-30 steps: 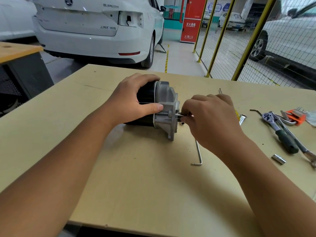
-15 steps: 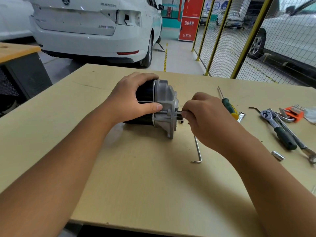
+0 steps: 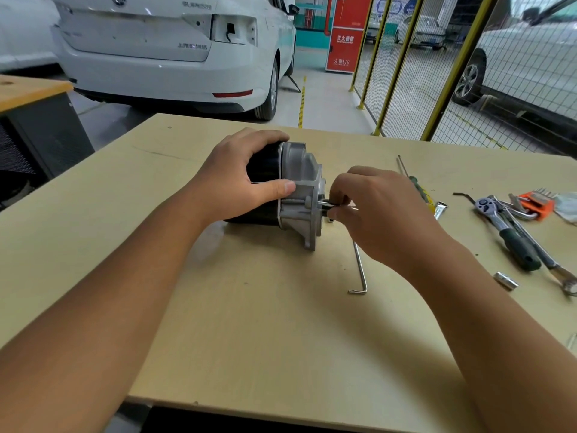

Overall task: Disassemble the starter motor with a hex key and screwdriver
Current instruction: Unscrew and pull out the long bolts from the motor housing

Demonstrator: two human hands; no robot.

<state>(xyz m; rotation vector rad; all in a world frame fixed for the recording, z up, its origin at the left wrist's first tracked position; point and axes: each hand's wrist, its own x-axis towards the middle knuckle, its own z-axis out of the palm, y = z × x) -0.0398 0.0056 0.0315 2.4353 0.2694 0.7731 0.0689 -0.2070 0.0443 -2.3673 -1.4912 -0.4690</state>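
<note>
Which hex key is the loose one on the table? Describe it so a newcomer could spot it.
On the pale wooden table, look just in front of the silver-and-black starter motor, below the right hand. The thin L-shaped steel hex key lies alone there, short leg toward the person. Unlike the hex keys in the orange holder at the far right, it is single and bare.

- We see the starter motor [image 3: 293, 195] lying on its side, black round body, grey metal end.
- The bent hex key [image 3: 359, 270] lies flat just right of the motor.
- The green-and-yellow screwdriver [image 3: 416, 185] lies farther right.
</note>
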